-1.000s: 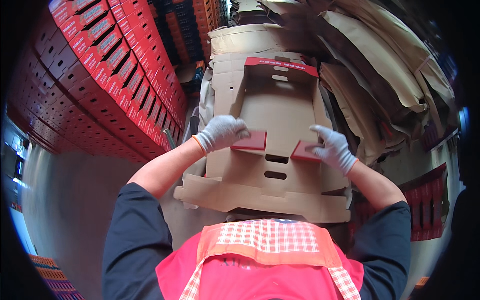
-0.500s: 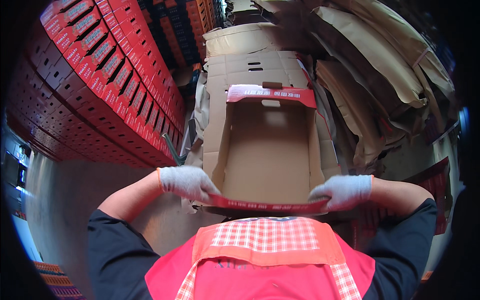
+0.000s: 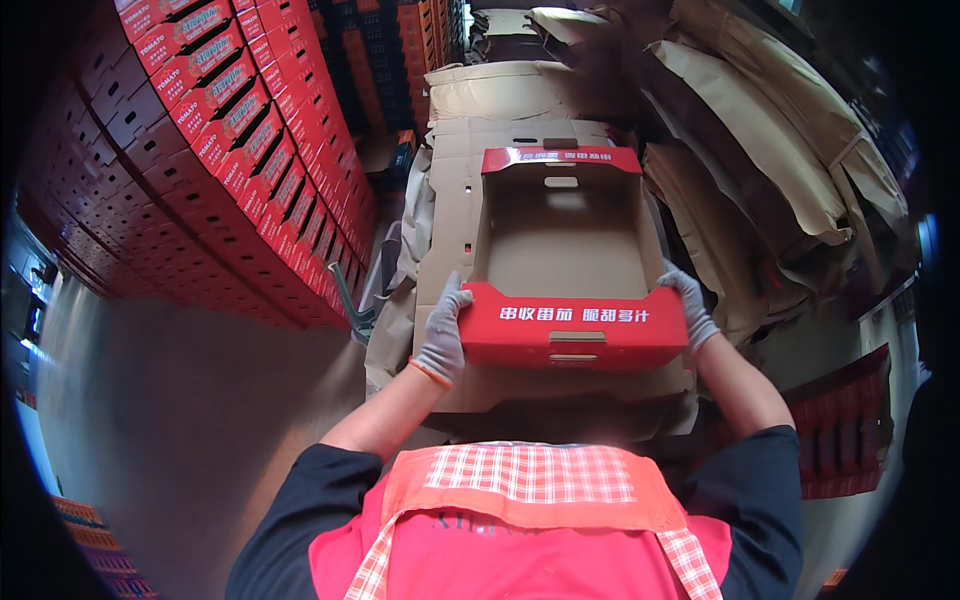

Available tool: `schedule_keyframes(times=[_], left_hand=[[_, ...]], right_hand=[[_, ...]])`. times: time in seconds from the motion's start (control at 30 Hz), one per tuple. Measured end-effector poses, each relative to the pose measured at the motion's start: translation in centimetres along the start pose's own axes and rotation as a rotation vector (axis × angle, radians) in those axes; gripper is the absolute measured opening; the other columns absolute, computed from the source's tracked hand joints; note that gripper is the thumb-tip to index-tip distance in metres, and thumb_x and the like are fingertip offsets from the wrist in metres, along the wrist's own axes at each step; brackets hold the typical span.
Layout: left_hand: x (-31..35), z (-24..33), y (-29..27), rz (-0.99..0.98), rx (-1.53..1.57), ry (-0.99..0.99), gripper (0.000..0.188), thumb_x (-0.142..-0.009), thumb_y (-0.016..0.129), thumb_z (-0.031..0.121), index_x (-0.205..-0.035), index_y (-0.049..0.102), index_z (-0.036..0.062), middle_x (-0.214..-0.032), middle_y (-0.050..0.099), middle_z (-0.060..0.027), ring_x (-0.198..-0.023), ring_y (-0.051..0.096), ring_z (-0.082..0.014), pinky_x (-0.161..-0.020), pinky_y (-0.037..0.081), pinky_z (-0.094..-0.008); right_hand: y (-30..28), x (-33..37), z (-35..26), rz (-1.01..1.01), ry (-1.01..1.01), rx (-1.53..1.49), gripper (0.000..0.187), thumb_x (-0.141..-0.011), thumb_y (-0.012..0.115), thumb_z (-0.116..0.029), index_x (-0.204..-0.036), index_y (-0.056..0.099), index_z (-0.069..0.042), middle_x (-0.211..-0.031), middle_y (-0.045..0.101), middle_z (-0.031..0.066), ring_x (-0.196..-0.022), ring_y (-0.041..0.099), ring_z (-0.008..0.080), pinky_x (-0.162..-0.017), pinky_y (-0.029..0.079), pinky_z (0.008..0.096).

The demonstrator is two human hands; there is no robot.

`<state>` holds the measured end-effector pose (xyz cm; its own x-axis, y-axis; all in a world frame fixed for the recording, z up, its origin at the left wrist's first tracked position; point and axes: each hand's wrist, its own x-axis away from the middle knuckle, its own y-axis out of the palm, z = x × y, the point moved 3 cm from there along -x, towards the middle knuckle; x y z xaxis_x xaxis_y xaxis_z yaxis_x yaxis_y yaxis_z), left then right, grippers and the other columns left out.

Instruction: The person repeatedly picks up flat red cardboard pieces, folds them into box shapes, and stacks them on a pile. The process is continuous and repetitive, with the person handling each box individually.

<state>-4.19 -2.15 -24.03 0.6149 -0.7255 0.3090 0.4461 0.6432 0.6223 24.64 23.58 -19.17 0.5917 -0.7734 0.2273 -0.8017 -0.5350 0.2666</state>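
A red cardboard tray box (image 3: 577, 345) with a bare brown inside stands folded up in front of me, its near and far end walls upright. My left hand (image 3: 444, 325), in a grey-white knit glove, grips the box's near left corner. At the near right corner my gloved right hand (image 3: 690, 303) holds the side, with the fingers over the rim. Underneath lie flat cardboard blanks (image 3: 453, 225), brown side up, with slots cut in them.
Tall stacks of red folded boxes (image 3: 235, 135) rise on the left. Brown paper-wrapped bundles (image 3: 760, 140) lean on the right. More red cardboard (image 3: 845, 430) sits low at the right. A green bar (image 3: 345, 300) stands left of the blanks.
The near end wall has come upright, its red outer face now showing. Both hands have moved from that wall's edge up to the box's near corners. The box has shifted slightly right.
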Motion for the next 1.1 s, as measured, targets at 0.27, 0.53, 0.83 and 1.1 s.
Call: schedule_keyframes(times=[0.27, 0.53, 0.83, 1.1], left_hand=[[4.5, -11.0, 4.3, -0.275, 0.4, -0.604, 0.016, -0.091, 0.055, 0.022, -0.096, 0.065, 0.0098, -0.106, 0.069, -0.0089, -0.099, 0.065, -0.0282, -0.097, 0.052, -0.0427], [10.8, 1.1, 7.5, -0.716, -0.973, 0.491, 0.047, -0.087, 0.067, 0.034, -0.117, 0.064, -0.0023, -0.126, 0.06, -0.0257, -0.112, 0.061, -0.0386, -0.1, 0.047, -0.0443], [7.1, 14.7, 23.2, -0.882, -1.746, 1.023, 0.091, -0.06, 0.075, 0.076, -0.102, 0.065, -0.0041, -0.09, 0.067, -0.0236, -0.09, 0.066, -0.038, -0.087, 0.049, -0.0462], [6.7, 13.6, 22.6, -0.886, -1.784, 1.156, 0.092, -0.059, 0.07, 0.083, -0.094, 0.066, -0.002, -0.09, 0.065, -0.0192, -0.091, 0.064, -0.0336, -0.087, 0.048, -0.0418]], right_hand=[[18.0, 9.8, -20.4, -0.198, -0.534, 1.166, 0.071, -0.072, 0.059, -0.008, -0.142, 0.049, -0.005, -0.131, 0.057, 0.0112, -0.104, 0.06, 0.0147, -0.093, 0.048, 0.0269], [23.4, 6.4, -16.3, -0.183, -0.958, 0.912, 0.035, -0.088, 0.069, -0.025, -0.115, 0.063, -0.004, -0.105, 0.07, 0.0182, -0.094, 0.07, 0.029, -0.083, 0.055, 0.0367], [20.8, 7.1, -17.5, 0.142, -1.224, 1.261, 0.04, -0.086, 0.073, -0.024, -0.114, 0.052, -0.004, -0.095, 0.067, 0.0171, -0.082, 0.068, 0.0336, -0.074, 0.054, 0.0395], [16.2, 7.8, -19.6, -0.099, -0.639, 1.321, 0.029, -0.096, 0.063, -0.025, -0.081, 0.065, 0.0, -0.065, 0.064, 0.0165, -0.055, 0.062, 0.0272, -0.056, 0.05, 0.0345]])
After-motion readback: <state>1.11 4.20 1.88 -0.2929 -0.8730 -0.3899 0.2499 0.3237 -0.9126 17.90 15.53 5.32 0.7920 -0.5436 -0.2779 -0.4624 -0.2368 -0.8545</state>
